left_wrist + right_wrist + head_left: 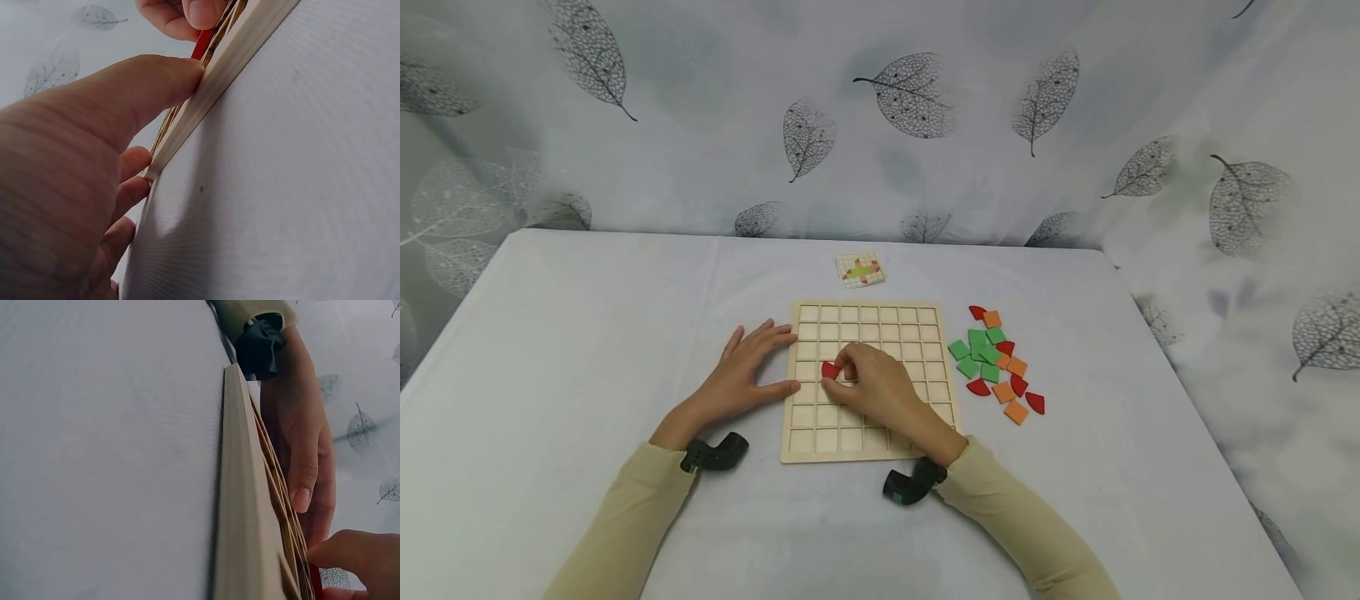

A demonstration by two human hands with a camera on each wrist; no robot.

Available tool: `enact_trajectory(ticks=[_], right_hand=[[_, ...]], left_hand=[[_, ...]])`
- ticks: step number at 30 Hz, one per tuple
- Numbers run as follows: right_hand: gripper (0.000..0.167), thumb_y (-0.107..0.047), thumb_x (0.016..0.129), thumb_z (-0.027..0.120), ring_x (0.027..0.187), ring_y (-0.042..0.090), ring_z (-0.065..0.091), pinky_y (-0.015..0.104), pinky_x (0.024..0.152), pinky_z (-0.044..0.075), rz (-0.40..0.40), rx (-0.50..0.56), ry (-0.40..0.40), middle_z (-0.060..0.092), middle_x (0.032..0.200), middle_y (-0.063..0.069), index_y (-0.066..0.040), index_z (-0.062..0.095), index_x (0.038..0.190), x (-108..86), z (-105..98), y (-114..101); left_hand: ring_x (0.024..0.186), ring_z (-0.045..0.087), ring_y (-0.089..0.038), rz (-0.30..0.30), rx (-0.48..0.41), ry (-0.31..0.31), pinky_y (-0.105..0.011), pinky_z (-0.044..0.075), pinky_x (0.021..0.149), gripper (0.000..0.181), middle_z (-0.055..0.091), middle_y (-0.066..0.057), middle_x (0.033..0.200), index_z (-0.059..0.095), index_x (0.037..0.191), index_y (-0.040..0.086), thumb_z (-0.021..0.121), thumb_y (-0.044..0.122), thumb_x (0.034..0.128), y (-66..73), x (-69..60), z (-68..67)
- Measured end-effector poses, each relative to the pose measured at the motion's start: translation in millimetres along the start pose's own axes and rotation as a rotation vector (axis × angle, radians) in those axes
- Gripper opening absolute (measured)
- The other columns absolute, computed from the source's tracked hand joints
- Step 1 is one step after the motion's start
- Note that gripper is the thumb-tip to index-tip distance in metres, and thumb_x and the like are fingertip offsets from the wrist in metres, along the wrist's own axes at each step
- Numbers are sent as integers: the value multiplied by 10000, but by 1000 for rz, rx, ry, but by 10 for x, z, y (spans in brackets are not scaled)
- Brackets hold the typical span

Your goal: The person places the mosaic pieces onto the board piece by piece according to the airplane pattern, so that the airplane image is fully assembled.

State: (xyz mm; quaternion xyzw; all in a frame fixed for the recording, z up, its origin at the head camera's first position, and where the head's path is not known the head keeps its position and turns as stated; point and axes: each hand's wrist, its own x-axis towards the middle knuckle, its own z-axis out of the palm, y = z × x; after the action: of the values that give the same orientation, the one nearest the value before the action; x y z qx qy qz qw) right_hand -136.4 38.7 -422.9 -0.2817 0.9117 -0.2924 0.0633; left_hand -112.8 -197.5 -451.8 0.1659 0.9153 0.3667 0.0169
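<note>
I'm at what looks like a staged recording spot: a smooth white tablecloth (587,333) covers the surface before me, a grey-white leaf-print backdrop (715,117) closes off the far and right sides, and I wear black wrist cameras (726,452). Whether this is a home or a studio, I cannot tell.

White-covered table (580,342), pale grey-green backdrop (715,108) behind it, lacy dark leaf prints (913,96) scattered across
</note>
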Motion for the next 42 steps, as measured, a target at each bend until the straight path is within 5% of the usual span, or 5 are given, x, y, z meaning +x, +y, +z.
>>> enact_trajectory(ticks=[16, 26, 42], right_hand=[[311, -397, 858, 743, 580, 79, 443, 195, 506, 328, 12, -11, 17, 500, 699, -44, -122, 602, 891, 49, 39, 4], [319, -375, 863, 718, 626, 81, 487, 211, 501, 377, -32, -70, -11, 538, 767, -62, -182, 669, 1111, 52, 46, -6], [315, -403, 883, 708, 555, 81, 429, 202, 471, 306, 10, -16, -13, 493, 684, -47, -127, 604, 991, 65, 31, 5]], left_hand=[[1485, 160, -334, 3, 1, -3, -519, -60, 1187, 697, 388, -148, 1516, 464, 1423, 77, 768, 307, 839, -13, 3, -8], [1489, 154, -323, -3, 6, -13, -517, -63, 1186, 698, 381, -136, 1524, 463, 1424, 85, 768, 313, 839, -8, 6, -4], [1485, 152, -348, 6, -4, -6, -535, -55, 1183, 682, 377, -160, 1522, 461, 1427, 81, 759, 297, 852, -12, -13, 0]])
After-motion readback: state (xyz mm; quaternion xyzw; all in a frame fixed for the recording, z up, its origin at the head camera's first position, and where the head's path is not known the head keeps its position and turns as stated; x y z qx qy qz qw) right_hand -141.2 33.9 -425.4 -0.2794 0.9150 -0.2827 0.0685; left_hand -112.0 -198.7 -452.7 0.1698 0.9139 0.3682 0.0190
